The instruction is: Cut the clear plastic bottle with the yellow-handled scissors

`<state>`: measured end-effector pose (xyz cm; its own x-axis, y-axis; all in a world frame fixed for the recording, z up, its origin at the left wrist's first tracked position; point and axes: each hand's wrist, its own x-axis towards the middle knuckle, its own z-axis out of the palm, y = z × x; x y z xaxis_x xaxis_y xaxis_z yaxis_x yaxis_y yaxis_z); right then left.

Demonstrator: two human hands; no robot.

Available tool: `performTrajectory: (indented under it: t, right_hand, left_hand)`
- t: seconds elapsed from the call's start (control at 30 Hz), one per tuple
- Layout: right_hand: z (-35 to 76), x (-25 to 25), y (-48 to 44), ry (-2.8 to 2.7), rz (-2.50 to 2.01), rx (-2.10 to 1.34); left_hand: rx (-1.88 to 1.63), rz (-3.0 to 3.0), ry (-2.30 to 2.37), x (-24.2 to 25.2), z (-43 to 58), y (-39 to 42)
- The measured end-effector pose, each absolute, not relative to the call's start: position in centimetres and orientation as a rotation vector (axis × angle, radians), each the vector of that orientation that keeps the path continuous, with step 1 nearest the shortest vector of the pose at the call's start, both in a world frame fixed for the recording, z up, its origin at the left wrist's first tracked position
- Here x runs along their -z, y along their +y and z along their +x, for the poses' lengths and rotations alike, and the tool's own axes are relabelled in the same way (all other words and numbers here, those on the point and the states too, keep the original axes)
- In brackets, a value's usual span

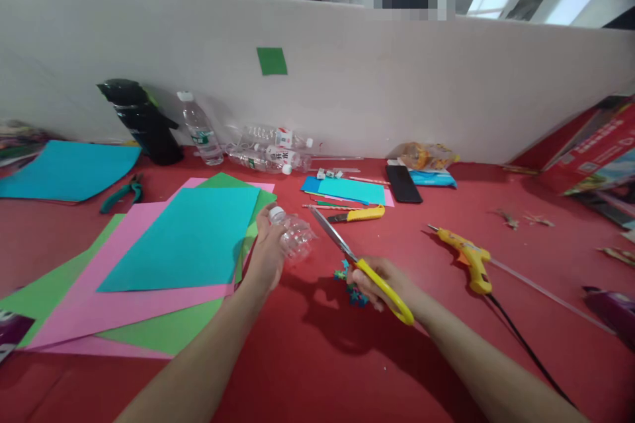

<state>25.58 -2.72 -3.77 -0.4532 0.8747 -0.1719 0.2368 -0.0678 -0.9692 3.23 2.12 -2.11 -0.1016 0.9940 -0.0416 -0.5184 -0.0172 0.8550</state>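
Observation:
My left hand (266,252) is closed round the side of a short clear plastic bottle piece (296,238) with a white cap, which tilts up to the left. In my right hand (380,283) are yellow-handled scissors (384,291), their blades pointing up and left toward the bottle piece without touching it. Small blue and green star shapes (357,295) lie on the red table beside my right fingers. A yellow utility knife (364,213) rests just beyond the scissor blades.
Coloured paper sheets (188,238) spread over the left side. Bottles (268,149), a black flask (143,122) and a phone (403,184) are along the white partition (337,79). A yellow glue gun (464,258) with a cord lies at the right; pliers (122,195) lie left.

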Motion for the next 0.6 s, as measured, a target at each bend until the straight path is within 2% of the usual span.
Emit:
performTrajectory:
  t: [0.17,0.3,0.6]
  right_hand:
    - [26.5,3.9,-2.8,-1.744,-1.170,-1.570]
    - [27.3,2.1,-3.4,-1.896,-1.108,-1.669]
    - [26.7,-0.6,-4.4,-2.050,-1.124,-1.626]
  left_hand:
    - [-1.525,0.749,0.864,2.1,2.9,2.1]
    - [-1.560,0.689,0.900,1.8,2.7,2.3]
    - [-1.665,0.626,0.910,1.7,2.5,2.7]
